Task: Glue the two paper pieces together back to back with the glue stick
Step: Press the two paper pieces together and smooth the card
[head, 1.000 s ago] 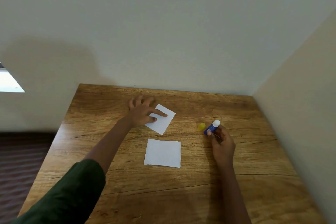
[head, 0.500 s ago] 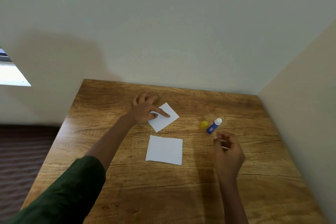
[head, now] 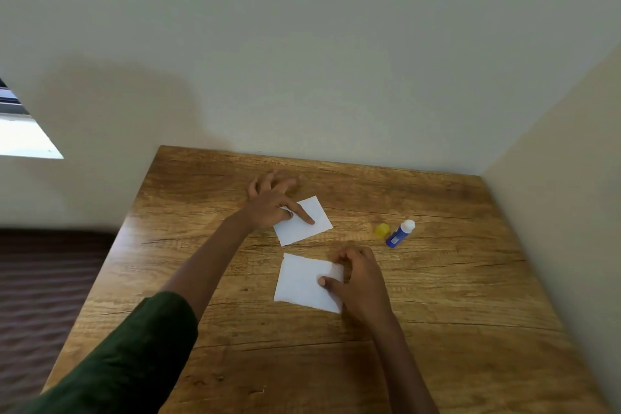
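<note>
Off at centre right, a yellow cap (head: pixel 382 230) sits just beside the uncapped blue glue stick (head: pixel 400 233) on the wooden table (head: pixel 470 312), apart from both hands. The left hand (head: pixel 268 203), fingers spread, presses its index finger on the white upper paper piece (head: pixel 307 222) mid-frame. The right hand (head: pixel 359 282) pinches the lower paper piece (head: pixel 302 282) at its right edge, thumb on top.

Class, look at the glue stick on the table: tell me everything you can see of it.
The glue stick is a tube with a blue body, a pale label and a white end, uncapped. It appears to lie tilted on the wooden table, white end pointing away and to the right, unheld. Its yellow cap sits just to its left.
</note>
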